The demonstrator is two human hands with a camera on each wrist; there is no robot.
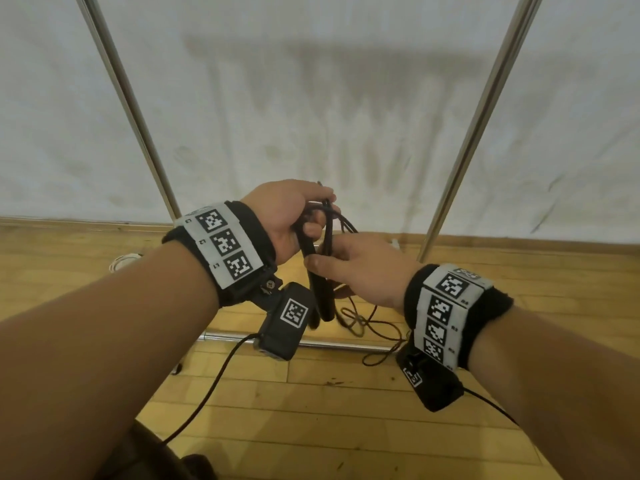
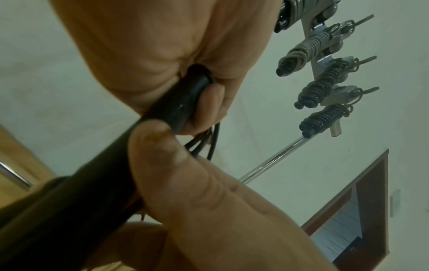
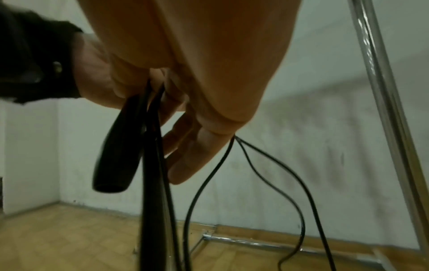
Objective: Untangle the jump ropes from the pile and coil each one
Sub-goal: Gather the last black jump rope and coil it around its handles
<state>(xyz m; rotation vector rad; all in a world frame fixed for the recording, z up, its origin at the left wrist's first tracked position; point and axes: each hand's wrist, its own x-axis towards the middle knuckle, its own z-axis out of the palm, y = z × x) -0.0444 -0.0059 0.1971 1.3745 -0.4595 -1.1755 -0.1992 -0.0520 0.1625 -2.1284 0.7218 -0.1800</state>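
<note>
A black jump rope is held up between both hands over the wooden floor. My left hand (image 1: 291,213) grips the top of its two black handles (image 1: 320,292) together with gathered cord; in the left wrist view its fingers curl round one handle (image 2: 181,104). My right hand (image 1: 360,268) pinches the handles just below, its thumb (image 2: 160,152) pressed across them. In the right wrist view the handles (image 3: 113,155) hang down beside my right fingers (image 3: 197,146), and thin cord loops (image 3: 290,192) trail from behind the hand. More cord lies loose on the floor (image 1: 363,323).
A chrome rack frames the spot: slanted poles (image 1: 131,109) (image 1: 485,109) and a base bar (image 1: 346,345) on the floor by a white wall. Several coiled ropes (image 2: 318,119) hang on a hook rail. A whitish rope (image 1: 121,261) lies at the left.
</note>
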